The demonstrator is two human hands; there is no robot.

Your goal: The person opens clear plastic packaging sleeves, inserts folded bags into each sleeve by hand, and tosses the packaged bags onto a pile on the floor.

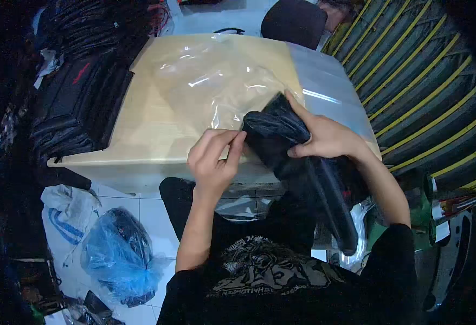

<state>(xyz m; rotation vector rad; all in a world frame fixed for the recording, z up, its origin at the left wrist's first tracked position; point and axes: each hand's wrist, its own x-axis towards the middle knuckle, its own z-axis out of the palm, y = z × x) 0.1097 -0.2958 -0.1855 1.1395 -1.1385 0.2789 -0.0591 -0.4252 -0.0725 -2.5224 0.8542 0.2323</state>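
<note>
My right hand (327, 135) is wrapped round a folded black item (281, 127), its thumb on the near side and its fingers mostly behind. A long black part of the item hangs down from there toward my lap. At the item's left edge, my left hand (216, 154) has its thumb and forefinger pinched together; whether they grip the bag's edge or the item is too small to tell. A clear plastic bag (205, 86) lies across the pale table (140, 130), its near right part against the black item.
Stacked black cases (81, 108) stand at the table's left end. A clear sheet (330, 92) covers its right end. Yellow-edged dark items (422, 81) fill the right side. A blue plastic bag (120, 254) sits on the floor. A dark round object (294, 23) is beyond the table.
</note>
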